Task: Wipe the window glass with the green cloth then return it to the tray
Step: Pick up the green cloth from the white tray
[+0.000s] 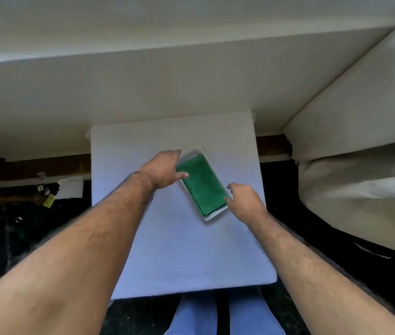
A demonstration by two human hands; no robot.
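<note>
Cloth [202, 184] solid deep green. Tray [212, 216] white. Table [191, 250] plain white, bluish tint. Wall [167, 88] cream. Trousers [196, 315] light blue.

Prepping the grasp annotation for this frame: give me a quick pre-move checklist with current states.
1. Folded green cloth lies inside the white rectangular plastic tray: ok.
2. Tray rests flat on the white table top, away from its edges: ok.
3. Left hand at the tray's far-left side, fingers spread: ok.
4. Right hand at the tray's near-right corner, touching the cloth edge: ok.
5. Cloth gripped by either hand: not ok, neither has closed on it.
6. Window glass in view: cannot tell.
</note>
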